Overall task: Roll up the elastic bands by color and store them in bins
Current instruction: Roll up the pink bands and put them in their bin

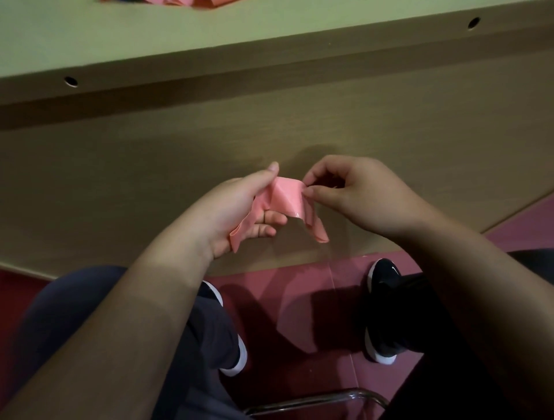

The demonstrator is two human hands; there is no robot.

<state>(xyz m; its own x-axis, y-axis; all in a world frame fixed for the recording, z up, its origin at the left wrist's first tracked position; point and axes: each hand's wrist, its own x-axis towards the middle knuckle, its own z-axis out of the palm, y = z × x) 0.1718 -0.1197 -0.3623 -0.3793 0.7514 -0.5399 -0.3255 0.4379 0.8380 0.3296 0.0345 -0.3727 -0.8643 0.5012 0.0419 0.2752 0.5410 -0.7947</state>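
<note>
A pink elastic band [284,199] is stretched between both hands, below the table's edge and above my lap. My left hand [239,210] grips its left part between thumb and fingers, and one end hangs down past the palm. My right hand [353,192] pinches the band's right side with thumb and forefinger; the other end droops below it. More pink bands [192,2] lie on the tabletop at the top edge of the view, mostly cut off. No bin is in view.
The tabletop [120,39] is at the top, with its wooden front panel [120,168] facing me. Below are my knees, two dark shoes [385,281] on a red floor, and a metal chair bar [314,400].
</note>
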